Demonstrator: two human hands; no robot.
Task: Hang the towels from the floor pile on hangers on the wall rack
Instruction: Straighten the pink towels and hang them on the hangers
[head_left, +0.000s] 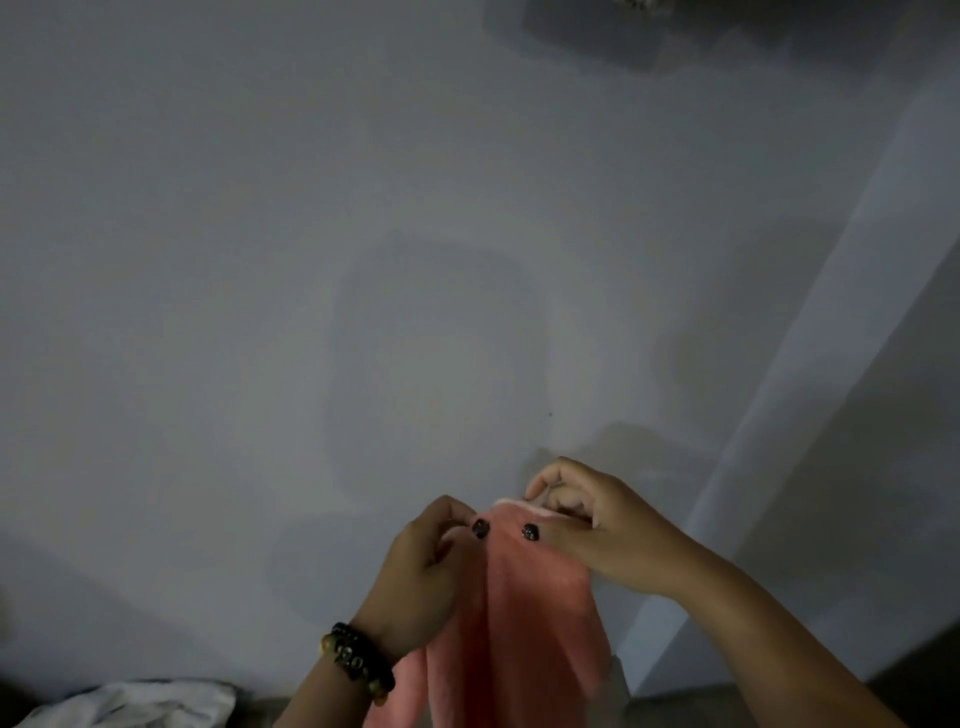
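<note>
A pink towel (519, 613) hangs in front of a pale wall (363, 260), held up by its top edge between two bare hands. The left hand (423, 564) has a narrow grip, thumb and curled fingers pinching the towel's upper left edge; a beaded bracelet (358, 662) sits on that wrist. The right hand (587, 525) pinches the upper right edge, its thumb lying across the cloth and its fingers curled behind the pale hem. Both thumbnails are dark. The towel falls in folds between the forearms and runs off the bottom edge. Low on the left lies a crumpled white cloth (135, 704), well apart from the hands.
</note>
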